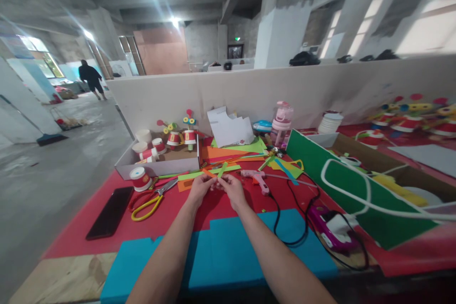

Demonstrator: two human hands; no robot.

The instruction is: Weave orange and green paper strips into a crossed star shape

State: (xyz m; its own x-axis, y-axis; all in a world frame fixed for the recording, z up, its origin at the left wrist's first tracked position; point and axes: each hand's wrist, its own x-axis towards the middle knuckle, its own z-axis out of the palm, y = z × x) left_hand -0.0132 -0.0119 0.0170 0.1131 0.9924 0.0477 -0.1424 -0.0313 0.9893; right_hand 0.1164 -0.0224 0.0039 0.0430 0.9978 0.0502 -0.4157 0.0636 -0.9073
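Observation:
Over the red table covering (142, 237), my two hands meet fingertip to fingertip. My left hand (201, 189) pinches a short orange paper strip (207, 172). A short light-green paper strip (223, 169) stands up from the fingers of my right hand (231, 189). Whether the two strips touch at their lower ends is hidden by my fingers. Left of my hands lie scissors (147, 210) with yellow and red handles. A pink hot glue gun (257, 180) rests just to the right. Longer green paper strips (231, 168) and orange paper (184, 184) lie behind my hands.
A black phone (110, 213) and paper cup (140, 179) are at left, before a box (167, 168) holding cup figures (190, 137). Blue paper (231, 256) lies under my forearms. At right are a purple power strip (329, 232), black cord (276, 218) and green-sided box (342, 190).

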